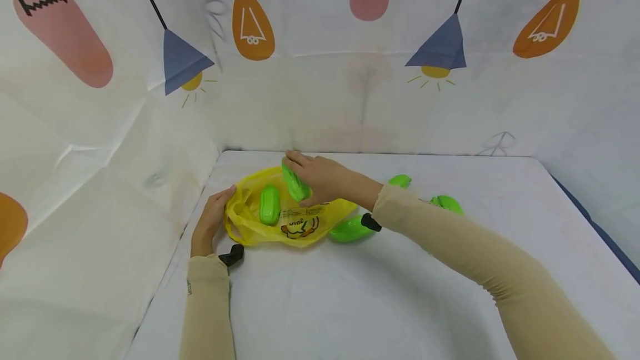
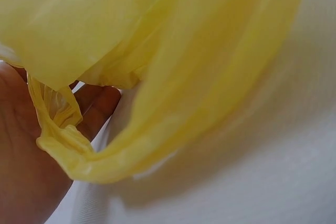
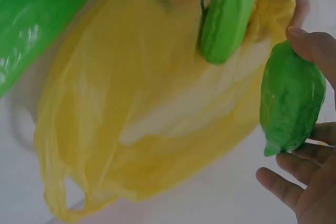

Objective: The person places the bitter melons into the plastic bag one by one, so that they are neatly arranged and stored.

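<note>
Right hand (image 1: 322, 178): grips a glossy green oblong vegetable (image 1: 295, 184) above a thin yellow plastic bag (image 1: 322, 220). Left hand (image 1: 214, 218): holds the bag's rim, near the white table (image 1: 360, 304)'s left edge; tabletop stretches nearside. Right forearm (image 1: 460, 246): slants in from right. Left forearm (image 1: 206, 304): points forward.

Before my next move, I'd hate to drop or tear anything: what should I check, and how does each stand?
1. Right-hand grip secure on the held green piece: ok, thumb and fingers on opposite sides.
2. Left-hand grip on the yellow bag: ok, at its edge.
3. Second green piece inside the bag: cannot tell; it may lie on top.
4. Table right of the bag free of loose items: not ok, a green piece lies there.
5. Bag untorn: cannot tell, folds hide parts.
</note>
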Demonstrator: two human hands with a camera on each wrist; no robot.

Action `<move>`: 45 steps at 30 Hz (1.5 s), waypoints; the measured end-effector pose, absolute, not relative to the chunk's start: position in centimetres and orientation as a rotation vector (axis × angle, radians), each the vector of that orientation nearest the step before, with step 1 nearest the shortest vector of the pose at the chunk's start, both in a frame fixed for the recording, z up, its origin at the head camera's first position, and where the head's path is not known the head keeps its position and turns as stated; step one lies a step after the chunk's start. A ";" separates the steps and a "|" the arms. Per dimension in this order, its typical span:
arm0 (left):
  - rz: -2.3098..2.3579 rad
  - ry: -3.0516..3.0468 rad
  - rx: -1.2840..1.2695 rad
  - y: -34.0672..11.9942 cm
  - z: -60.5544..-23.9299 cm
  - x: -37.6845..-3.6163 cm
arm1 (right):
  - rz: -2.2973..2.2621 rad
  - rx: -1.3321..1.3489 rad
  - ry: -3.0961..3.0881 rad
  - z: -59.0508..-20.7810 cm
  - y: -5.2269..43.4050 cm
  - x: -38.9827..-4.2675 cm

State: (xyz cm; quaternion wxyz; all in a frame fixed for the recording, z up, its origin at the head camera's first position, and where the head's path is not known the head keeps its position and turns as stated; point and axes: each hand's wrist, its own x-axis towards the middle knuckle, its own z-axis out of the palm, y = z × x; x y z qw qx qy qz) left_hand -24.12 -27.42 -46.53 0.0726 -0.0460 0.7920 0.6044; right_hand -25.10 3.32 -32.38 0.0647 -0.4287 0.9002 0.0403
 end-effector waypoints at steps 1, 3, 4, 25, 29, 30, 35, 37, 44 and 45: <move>1.815 2.381 -0.142 -27.4 -46.6 -24.1 | 0.125 -1.308 2.697 -32.7 3.0 -24.9; 1.812 2.380 -0.147 -27.4 -46.7 -24.1 | 0.137 -1.327 2.661 -33.5 2.5 -24.4; 1.807 2.380 -0.145 -27.5 -46.8 -24.1 | 0.140 -1.334 2.642 -33.8 2.3 -24.1; 1.844 2.305 -0.101 -26.4 -43.2 -22.5 | 0.169 -1.243 2.570 -36.9 -0.4 -25.4; 1.844 2.300 -0.110 -26.5 -43.5 -22.5 | 0.203 -1.211 2.560 -37.6 -1.0 -25.7; 1.844 2.300 -0.112 -26.5 -43.6 -22.5 | 0.215 -1.205 2.560 -37.8 -1.1 -25.7; 1.844 2.310 -0.114 -26.5 -43.7 -22.6 | 0.253 -1.174 2.551 -38.5 -1.1 -25.4; 1.843 2.311 -0.109 -26.4 -43.6 -22.6 | 0.255 -1.163 2.544 -38.7 -1.1 -25.3; 1.857 2.302 -0.113 -26.4 -43.5 -22.6 | 0.268 -1.166 2.566 -40.1 -0.9 -25.3; 1.856 2.302 -0.116 -26.4 -43.6 -22.7 | 0.272 -1.167 2.570 -40.3 -1.0 -25.3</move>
